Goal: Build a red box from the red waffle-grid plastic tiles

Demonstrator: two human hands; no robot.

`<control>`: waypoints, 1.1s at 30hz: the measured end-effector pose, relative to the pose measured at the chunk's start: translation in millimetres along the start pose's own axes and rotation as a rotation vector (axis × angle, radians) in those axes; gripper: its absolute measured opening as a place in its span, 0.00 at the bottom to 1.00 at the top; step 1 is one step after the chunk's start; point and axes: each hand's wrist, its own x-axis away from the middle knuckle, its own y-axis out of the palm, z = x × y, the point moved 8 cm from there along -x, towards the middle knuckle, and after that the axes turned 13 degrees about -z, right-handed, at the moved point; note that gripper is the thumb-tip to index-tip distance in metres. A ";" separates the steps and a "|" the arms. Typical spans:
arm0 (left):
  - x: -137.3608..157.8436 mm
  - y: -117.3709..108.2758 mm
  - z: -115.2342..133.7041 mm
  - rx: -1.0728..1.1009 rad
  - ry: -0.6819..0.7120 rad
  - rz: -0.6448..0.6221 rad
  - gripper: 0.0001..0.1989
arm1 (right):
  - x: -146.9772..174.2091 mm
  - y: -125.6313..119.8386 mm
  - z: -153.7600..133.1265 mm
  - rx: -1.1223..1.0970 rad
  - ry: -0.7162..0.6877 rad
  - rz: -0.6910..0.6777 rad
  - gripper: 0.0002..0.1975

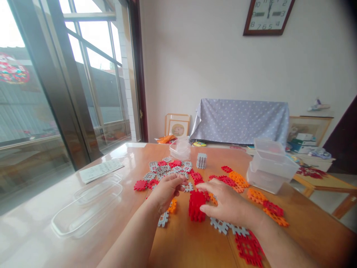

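Note:
My left hand [170,190] is over the middle of the table, its fingertips pinched together. What is between them, if anything, I cannot make out. My right hand [227,199] reaches in from the right with thumb and fingers apart. Its thumb overlaps the right side of an upright stack of red interlocking plastic tiles [196,206]; whether it touches is unclear. Loose grey tiles [163,170] and red tiles [140,185] lie spread beyond my left hand. An orange tile [173,205] and a grey tile [163,219] are beside my left wrist. Under my right forearm are grey tiles [219,225] and a red tile [249,248].
A stack of grey tiles [201,160] stands farther back. Clear plastic boxes [272,167] are at the right, a small clear container [180,149] at the back. Clear lids [87,212] and a paper booklet [100,171] lie left. Orange tiles [256,195] lie right.

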 end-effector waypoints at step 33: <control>-0.2 27.3 -29.1 -0.262 -0.184 -0.209 0.34 | -10.5 35.4 8.2 0.096 0.056 -0.162 0.48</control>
